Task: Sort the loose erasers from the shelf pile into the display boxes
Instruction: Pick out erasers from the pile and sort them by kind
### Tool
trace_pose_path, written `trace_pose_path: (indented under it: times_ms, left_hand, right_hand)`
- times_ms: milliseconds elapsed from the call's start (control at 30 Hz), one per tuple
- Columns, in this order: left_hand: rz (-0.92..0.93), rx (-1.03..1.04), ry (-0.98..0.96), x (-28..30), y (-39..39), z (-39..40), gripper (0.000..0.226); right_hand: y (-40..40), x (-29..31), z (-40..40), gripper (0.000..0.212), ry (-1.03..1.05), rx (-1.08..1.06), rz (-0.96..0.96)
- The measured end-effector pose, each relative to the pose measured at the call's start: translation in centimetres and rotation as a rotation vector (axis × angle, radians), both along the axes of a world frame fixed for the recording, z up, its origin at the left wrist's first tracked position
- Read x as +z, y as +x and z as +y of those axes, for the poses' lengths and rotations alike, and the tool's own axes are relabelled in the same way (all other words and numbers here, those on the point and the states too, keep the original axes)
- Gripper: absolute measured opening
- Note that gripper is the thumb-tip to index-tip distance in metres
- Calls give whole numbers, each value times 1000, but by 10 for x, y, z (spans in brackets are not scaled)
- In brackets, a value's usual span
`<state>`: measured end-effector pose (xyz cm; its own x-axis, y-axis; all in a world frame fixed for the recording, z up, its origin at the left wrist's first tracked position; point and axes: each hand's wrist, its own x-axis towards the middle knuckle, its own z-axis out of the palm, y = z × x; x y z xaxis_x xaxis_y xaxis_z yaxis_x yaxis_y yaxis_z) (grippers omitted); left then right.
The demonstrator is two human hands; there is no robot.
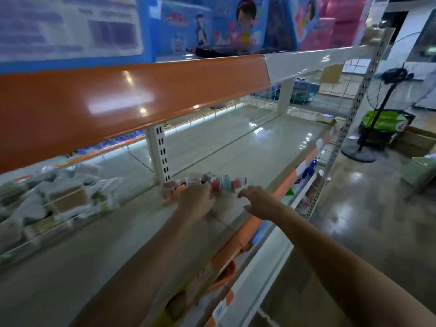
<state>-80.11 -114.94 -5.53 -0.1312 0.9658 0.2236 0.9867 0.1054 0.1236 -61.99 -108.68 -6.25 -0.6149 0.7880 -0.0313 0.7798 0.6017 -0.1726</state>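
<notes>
Item one, erasers (212, 182): I am seeing a blurred row of small red, blue and white pieces lying on the pale shelf (236, 149), just beyond both sets of fingertips. I cannot count them or read any wrapper.

Item two, left hand (197, 199): it is reaching into the near end of that row, fingers curling forward over the pieces. Motion blur is hiding the tips, so I cannot tell whether they are pinching an eraser or only touching the pile.

Item three, right hand (256, 200): it is hovering just right of the row, fingers spread and loosely bent, holding nothing, not touching the erasers.

Item four, display box (168, 197): a low pinkish container is sitting immediately left of the left fingers, with a few reddish pieces showing inside. Its edges are smearing into the row, so its outline is uncertain.

Item five, clear-fronted bin (47, 208): further left of the left hand, it is holding grey and white packets and a brown carton, all blurred.

Item six, orange shelf edge (118, 102): it is running above both hands, cutting off the shelf's rear. Toy boxes (212, 27) are standing above it, their tops cropped.

Item seven, standing fan (377, 109): far right of the right fingers, on the glossy floor.
</notes>
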Motion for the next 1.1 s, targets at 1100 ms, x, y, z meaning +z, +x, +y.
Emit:
trace_pose_path:
  times_ms: [1100]
  left_hand:
    - [-325, 561, 115, -27, 39, 55, 28]
  right_hand:
    - [-17, -32, 168, 40, -50, 854, 164]
